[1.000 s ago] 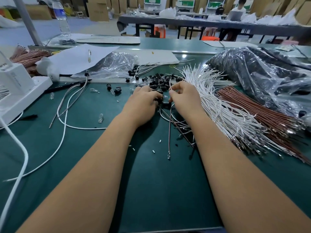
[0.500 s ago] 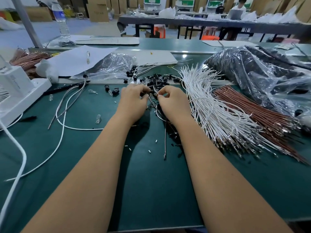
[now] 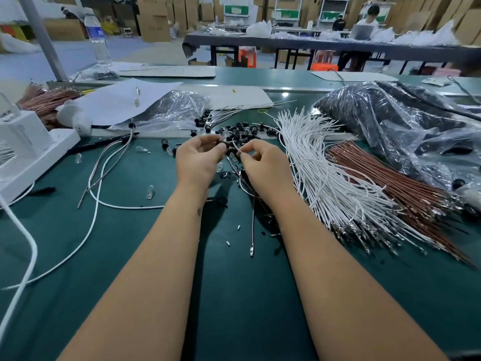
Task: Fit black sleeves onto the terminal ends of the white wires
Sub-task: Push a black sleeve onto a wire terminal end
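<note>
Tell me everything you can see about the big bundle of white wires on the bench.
The bundle of white wires is a thick sheaf of thin, white-insulated leads lying on the green bench top, to the right of the right hand. The far ends fan out loosely and curve upward near the scattered black sleeves; the near ends carry small metal terminals, spread in a ragged fringe. Along its right side it lies against, and partly over, a bundle of reddish-brown wires. It lies loose, with no tie visible.
</note>
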